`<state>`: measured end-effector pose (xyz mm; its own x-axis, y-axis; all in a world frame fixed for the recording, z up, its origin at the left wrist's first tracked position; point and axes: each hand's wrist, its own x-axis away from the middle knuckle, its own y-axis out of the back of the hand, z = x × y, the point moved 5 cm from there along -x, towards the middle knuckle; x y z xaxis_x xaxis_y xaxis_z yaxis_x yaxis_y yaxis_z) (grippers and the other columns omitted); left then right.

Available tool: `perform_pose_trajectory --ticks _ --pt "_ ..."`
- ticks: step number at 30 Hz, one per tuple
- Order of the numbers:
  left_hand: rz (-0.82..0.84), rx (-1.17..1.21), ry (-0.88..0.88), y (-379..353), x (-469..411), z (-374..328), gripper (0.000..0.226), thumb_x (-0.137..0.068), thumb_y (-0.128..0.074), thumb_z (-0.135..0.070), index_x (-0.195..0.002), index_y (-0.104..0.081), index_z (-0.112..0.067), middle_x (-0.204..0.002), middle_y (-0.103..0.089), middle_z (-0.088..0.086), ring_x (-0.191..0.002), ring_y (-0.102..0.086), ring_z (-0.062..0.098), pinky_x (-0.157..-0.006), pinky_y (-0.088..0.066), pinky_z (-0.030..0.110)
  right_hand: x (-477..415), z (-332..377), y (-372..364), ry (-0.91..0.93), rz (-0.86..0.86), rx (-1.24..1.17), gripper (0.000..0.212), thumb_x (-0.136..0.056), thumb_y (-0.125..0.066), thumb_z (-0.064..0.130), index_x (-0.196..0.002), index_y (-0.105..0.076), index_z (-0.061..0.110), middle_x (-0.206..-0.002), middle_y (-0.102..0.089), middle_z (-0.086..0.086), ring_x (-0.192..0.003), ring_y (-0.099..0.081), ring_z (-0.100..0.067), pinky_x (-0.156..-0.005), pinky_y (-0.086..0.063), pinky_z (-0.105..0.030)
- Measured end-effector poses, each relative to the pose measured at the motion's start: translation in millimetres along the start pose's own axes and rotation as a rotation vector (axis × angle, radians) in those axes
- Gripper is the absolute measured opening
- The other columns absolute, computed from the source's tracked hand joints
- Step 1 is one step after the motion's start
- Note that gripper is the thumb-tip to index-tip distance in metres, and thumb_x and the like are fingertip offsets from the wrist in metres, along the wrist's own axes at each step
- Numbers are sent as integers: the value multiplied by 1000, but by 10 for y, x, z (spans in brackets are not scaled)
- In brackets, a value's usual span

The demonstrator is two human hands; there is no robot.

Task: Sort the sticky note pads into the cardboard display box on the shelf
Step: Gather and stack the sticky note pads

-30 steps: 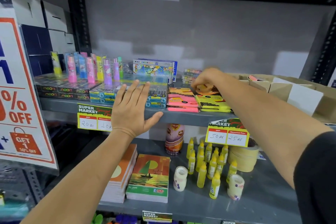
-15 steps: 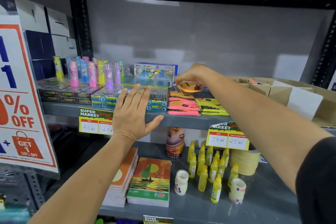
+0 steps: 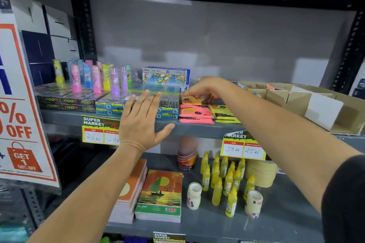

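An orange sticky note pad [image 3: 192, 101] lies at the back of the pink pad stack [image 3: 195, 113] on the upper shelf. My right hand [image 3: 206, 88] arches over it, fingertips pinching its far edge. A yellow pad stack [image 3: 223, 113] sits just right of the pink one. The cardboard display box [image 3: 296, 98], with dividers and a white flap, stands further right on the same shelf; a pink pad shows in a back compartment. My left hand [image 3: 142, 122] is spread flat against the shelf's front edge, holding nothing.
Blue pen boxes [image 3: 118, 104], neon boxes [image 3: 65, 102] and upright colourful tubes [image 3: 94, 79] fill the shelf's left. An oil pastel box [image 3: 165, 78] stands behind. Below are notebooks [image 3: 160, 193], yellow glue bottles [image 3: 223, 179], tape rolls [image 3: 260, 171]. A sale sign [image 3: 21, 114] hangs left.
My right hand carried the orange pad leftward from above the yellow stack and lowered it onto the back of the pink stack. My left hand stayed on the shelf edge.
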<state>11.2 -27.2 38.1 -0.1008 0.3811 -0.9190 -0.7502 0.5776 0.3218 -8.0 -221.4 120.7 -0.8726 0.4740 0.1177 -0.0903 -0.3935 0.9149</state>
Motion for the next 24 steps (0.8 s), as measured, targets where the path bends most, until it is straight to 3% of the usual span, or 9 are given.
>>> perform_pose_trajectory --ticks 2,3,5,8,10,13,18,24 --pt "10 3 0 9 -4 -3 83 -93 -24 -66 -134 -57 -1 -127 -65 16 -128 -55 31 -111 -34 48 35 -62 80 25 -10 -20 50 -79 -67 55 -107 -53 17 -103 -56 -11 -82 -57 -25 -76 -51 -37" --pt "13 3 1 12 -4 -4 83 -93 -24 -66 -134 -57 -1 -127 -65 16 -128 -55 31 -111 -34 48 57 -88 125 56 6 -9 43 -77 -70 54 -96 -54 18 -93 -55 -7 -75 -54 -22 -73 -51 -36" --pt "31 3 3 19 -4 -9 84 -93 -23 -66 -134 -57 -1 -128 -64 16 -128 -55 31 -111 -34 48 146 -149 200 124 88 54 40 -76 -73 47 -97 -57 17 -97 -57 -4 -89 -55 -23 -85 -50 -39" --pt "48 3 -2 18 -2 -15 84 -93 -23 -66 -134 -57 0 -128 -64 17 -128 -54 32 -111 -34 48 343 -298 293 93 220 179 63 -68 -79 41 -119 -54 15 -122 -51 -3 -117 -49 -27 -95 -45 -38" --pt "54 2 -4 14 -3 -10 84 -93 -24 -66 -134 -56 0 -128 -64 17 -128 -54 32 -111 -34 48 412 -392 333 45 247 280 78 -63 -83 36 -129 -49 15 -133 -45 -4 -123 -46 -29 -98 -44 -38" --pt "51 9 -5 5 -4 -22 83 -93 -25 -65 -135 -55 -1 -128 -63 18 -128 -54 33 -111 -33 48 490 -511 338 2 258 491 90 -59 -86 39 -134 -44 15 -138 -46 -5 -118 -52 -28 -96 -48 -39" --pt "9 0 -4 7 16 20 79 -92 -30 -63 -135 -54 0 -125 -63 20 -126 -54 34 -109 -34 49 537 -506 289 44 219 683 86 -59 -85 47 -130 -51 14 -134 -52 -7 -117 -54 -29 -98 -47 -44" --pt "4 19 -4 26 0 -16 79 -92 -32 -62 -134 -53 1 -125 -62 23 -124 -54 37 -108 -35 52 572 -500 270 80 223 714 84 -57 -84 51 -128 -52 18 -117 -59 1 -94 -63 -20 -85 -55 -40"
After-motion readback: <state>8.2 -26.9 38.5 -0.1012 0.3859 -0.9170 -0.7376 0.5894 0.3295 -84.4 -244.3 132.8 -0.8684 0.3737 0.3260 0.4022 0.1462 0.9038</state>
